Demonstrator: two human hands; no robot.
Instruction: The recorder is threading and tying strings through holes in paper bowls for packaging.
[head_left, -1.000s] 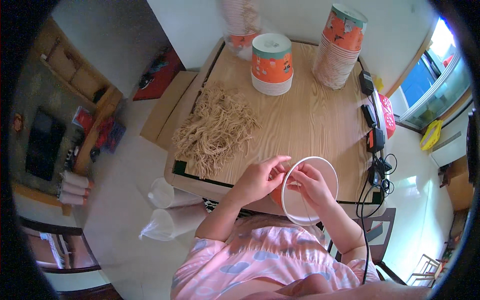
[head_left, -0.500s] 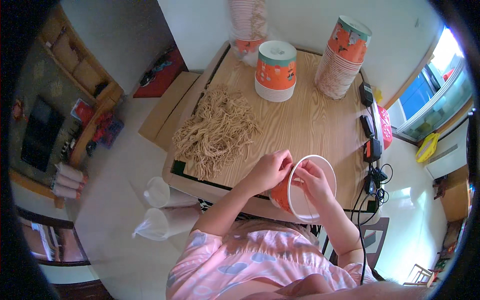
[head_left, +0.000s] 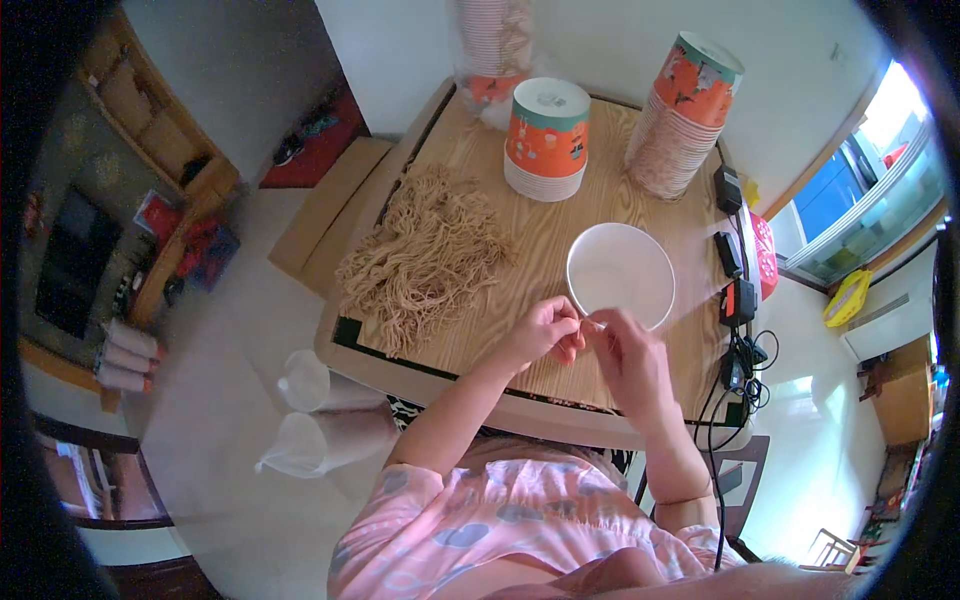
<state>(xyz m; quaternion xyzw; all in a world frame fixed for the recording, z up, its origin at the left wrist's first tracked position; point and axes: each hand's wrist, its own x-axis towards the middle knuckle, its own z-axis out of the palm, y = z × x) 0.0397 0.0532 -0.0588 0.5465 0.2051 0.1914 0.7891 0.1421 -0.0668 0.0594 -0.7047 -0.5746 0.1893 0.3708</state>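
A large paper bucket (head_left: 620,272), white inside, stands on the table just beyond my hands with its open mouth facing up. My left hand (head_left: 548,332) is at the bucket's near left side, thumb and fingers pinched together. Close against it, my right hand (head_left: 632,365) is also closed, its fingertips meeting the left ones in front of the near rim. Whatever lies between the fingertips is too small to make out. To the left of my hands spreads a loose heap of beige cords (head_left: 425,262).
An upturned stack of orange and green buckets (head_left: 547,145) stands at the back middle. Taller stacks rise at the back right (head_left: 680,120) and, wrapped in plastic, at the back left (head_left: 493,50). Black adapters and cables (head_left: 738,305) line the table's right edge.
The bucket, tilted in my hands before, now stands farther away with its mouth up. My right hand has come out of it, and both hands' fingertips meet at its near side.
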